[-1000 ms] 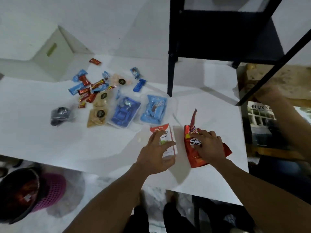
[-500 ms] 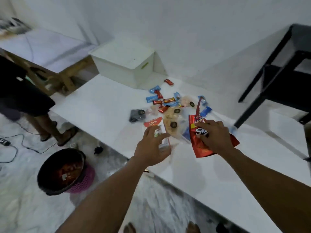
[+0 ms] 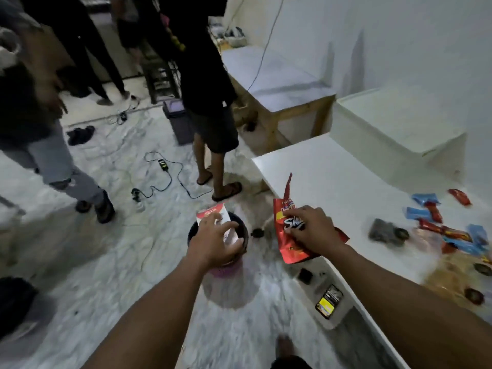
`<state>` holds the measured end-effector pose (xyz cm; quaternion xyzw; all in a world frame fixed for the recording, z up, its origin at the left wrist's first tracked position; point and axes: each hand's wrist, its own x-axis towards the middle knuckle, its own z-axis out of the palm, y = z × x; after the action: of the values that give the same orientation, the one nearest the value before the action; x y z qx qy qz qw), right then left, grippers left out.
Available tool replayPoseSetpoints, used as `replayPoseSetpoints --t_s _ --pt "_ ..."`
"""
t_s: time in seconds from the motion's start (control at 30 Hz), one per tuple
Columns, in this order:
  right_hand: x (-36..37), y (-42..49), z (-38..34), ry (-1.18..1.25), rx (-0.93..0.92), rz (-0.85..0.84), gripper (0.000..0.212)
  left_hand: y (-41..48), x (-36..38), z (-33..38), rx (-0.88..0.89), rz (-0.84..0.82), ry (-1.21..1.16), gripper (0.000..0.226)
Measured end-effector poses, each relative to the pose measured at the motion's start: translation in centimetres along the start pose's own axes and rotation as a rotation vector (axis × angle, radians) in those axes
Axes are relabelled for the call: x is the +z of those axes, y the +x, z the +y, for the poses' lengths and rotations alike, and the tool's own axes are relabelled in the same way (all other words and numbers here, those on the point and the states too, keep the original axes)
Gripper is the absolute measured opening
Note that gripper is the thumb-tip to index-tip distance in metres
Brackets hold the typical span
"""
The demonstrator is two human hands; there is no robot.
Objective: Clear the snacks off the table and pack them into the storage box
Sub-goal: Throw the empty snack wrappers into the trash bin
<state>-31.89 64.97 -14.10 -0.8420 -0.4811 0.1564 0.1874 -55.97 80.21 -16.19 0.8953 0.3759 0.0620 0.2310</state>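
My left hand (image 3: 215, 245) grips a small white and red carton (image 3: 216, 214) in the air, directly above a dark bin (image 3: 192, 233) on the floor. My right hand (image 3: 314, 231) pinches an opened red snack bag (image 3: 286, 243) beside the left edge of the white table (image 3: 332, 182). Several small blue and red wrapped snacks (image 3: 431, 214) and a dark packet (image 3: 386, 231) lie on the table at the right. The white storage box (image 3: 394, 126) stands at the table's far end, its lid on.
Two people stand on the marble floor at the left and centre, one in sandals (image 3: 226, 191) close to the table corner. Cables and a charger (image 3: 162, 164) lie on the floor. A second table (image 3: 277, 78) stands behind. A phone (image 3: 328, 302) sits under the table edge.
My view has swung left from the table to the floor. Both hands lifted the carton and the red bag off the table and carried them left; the carton now hangs over the bin.
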Motion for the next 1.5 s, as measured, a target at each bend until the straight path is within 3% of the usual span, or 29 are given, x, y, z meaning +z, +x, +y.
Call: replayPoseSetpoints --t_s 0.17,0.3,0.5,0.67,0.8,0.9,1.03,1.13,1.37,1.5 --pt "6.8 8.3 -4.7 0.113 -0.048 -0.166 0.050 2.4 0.0 -6.9 -0.151 -0.052 -0.039 0.056" --pt "14.4 14.9 -5.3 0.252 0.024 -0.302 0.053 7.0 2.7 -12.3 -0.257 -0.148 -0.070 0.055" --pt "27.5 22.3 -1.4 0.529 0.339 -0.440 0.038 14.3 10.9 -20.0 -0.435 -0.245 -0.260 0.052" --pt "38.1 27.7 1.5 0.717 0.656 -0.458 0.029 19.5 19.6 -26.2 -0.638 -0.140 -0.515 0.046" --pt "46.0 30.6 4.1 0.843 0.775 -0.494 0.031 22.7 25.4 -29.8 -0.706 -0.089 -0.640 0.025" --pt "49.2 32.1 4.8 0.852 0.827 -0.546 0.030 24.0 28.4 -31.9 -0.724 -0.147 -0.694 0.039" --pt "49.9 33.8 4.4 0.870 0.915 -0.504 0.034 24.8 29.1 -33.1 -0.772 -0.247 -0.764 0.066" --pt "48.2 34.2 3.7 0.813 0.939 -0.500 0.031 25.5 27.3 -32.8 -0.801 -0.293 -0.749 0.073" --pt "40.9 34.0 0.7 0.716 0.813 -0.495 0.025 26.8 19.3 -29.8 -0.646 -0.471 -0.526 0.065" --pt "34.4 32.9 -1.7 0.623 0.748 -0.504 0.008 27.4 13.4 -26.2 -0.494 -0.548 -0.365 0.067"
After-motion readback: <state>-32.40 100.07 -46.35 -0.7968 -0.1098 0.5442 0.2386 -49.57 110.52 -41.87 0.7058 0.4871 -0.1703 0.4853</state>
